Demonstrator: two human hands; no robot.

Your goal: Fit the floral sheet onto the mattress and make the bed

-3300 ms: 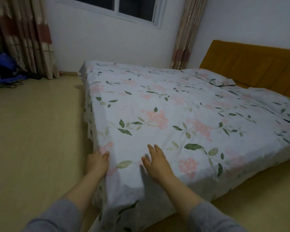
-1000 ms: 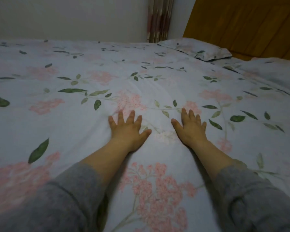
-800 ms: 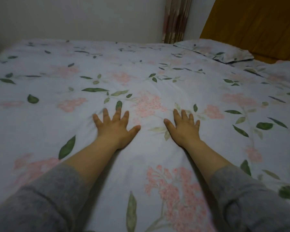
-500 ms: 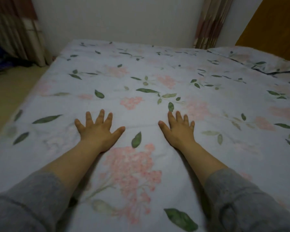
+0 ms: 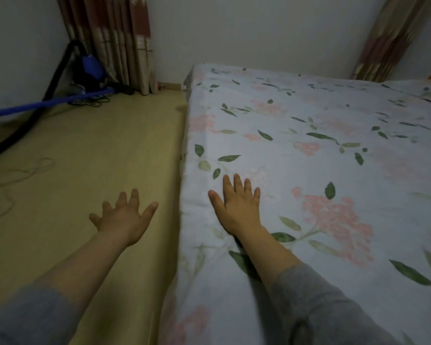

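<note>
Along bed (image 5: 187,135) edge: floral sheet (image 5: 309,150) spread smooth on top; your right hand (image 5: 236,207) flat on it, palm down; left hand (image 5: 124,220) now swept off, spread above floor (image 5: 85,158), grip empty; smoothing likely near done.

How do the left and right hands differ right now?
The right hand lies flat on the floral sheet near the bed's edge; the left hand is off the bed, held out over the floor. The left hand's fingers are splayed wide; the right hand's sit closer together. Both are open, palm down, holding nothing.
</note>
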